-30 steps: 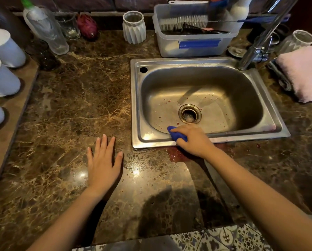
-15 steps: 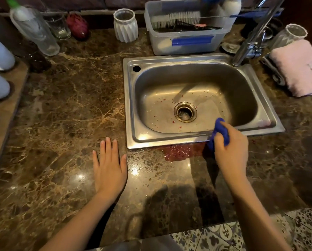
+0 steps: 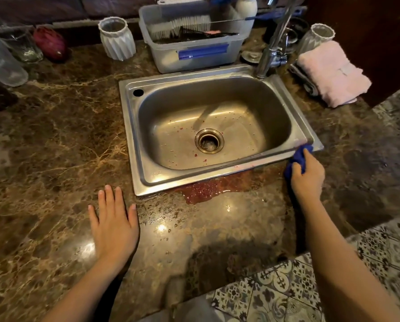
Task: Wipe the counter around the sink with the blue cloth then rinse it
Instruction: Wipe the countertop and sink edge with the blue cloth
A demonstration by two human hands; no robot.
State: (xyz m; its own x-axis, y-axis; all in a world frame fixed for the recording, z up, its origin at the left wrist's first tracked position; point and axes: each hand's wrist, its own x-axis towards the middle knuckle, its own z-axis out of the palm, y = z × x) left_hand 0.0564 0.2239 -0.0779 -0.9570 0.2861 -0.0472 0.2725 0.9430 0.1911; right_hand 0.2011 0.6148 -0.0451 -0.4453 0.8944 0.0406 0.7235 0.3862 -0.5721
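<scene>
The right hand (image 3: pixel 307 175) clutches the bunched blue cloth (image 3: pixel 297 159), which now sits at the front right corner of the sink (image 3: pixel 194 176), having swept there along the front rim from near its middle. The red spill (image 3: pixel 208 189) remains on the counter (image 3: pixel 55 135) just below that rim, so the wiping looks far from done. The left hand (image 3: pixel 113 221) stays flat, fingers straight, on the counter.

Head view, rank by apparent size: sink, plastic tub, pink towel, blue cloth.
1. sink
2. plastic tub
3. pink towel
4. blue cloth, bunched in the right hand, so its full size is unsure
</scene>
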